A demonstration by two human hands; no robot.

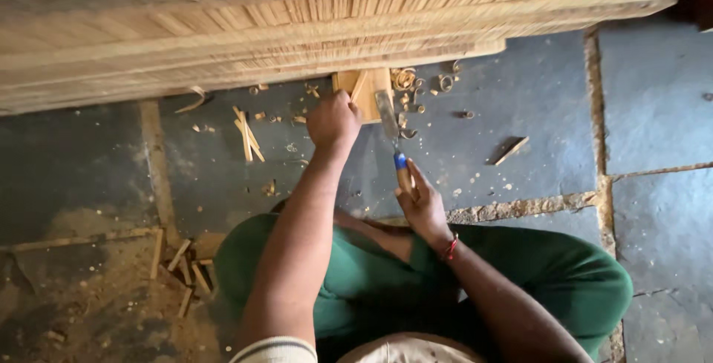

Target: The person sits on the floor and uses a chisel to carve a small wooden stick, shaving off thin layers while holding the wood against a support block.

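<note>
I look down from the head view at both hands working on a small wood block [362,90] that sits on the stone floor [653,103], right against the lower edge of a large stack of wooden boards [245,29] filling the top of the view.

My left hand [333,122] is pressed on the block's left side, fingers [343,103] curled together and clamped on its edge.

My right hand [423,203] holds a chisel [394,144]. Fingers are closed around the wooden handle, with a blue band [400,160] showing just above the grip. The chisel's long axis runs nearly straight away from me, tilted slightly left at the far end. The flat steel blade [386,114] points toward the block and the boards; the handle points back at my lap. The tip appears to meet the block's right edge, though I cannot tell for sure, since the contact point is small and blurred.

A red thread [450,247] circles my right wrist. Green trousers [564,274] cover my folded legs below the hands.

Curled wood shavings [405,79] lie just right of the block. Thin offcut strips [249,136] lie to its left, a single sliver [511,151] well to the right. Sawdust and short sticks [182,266] are heaped at lower left.
</note>
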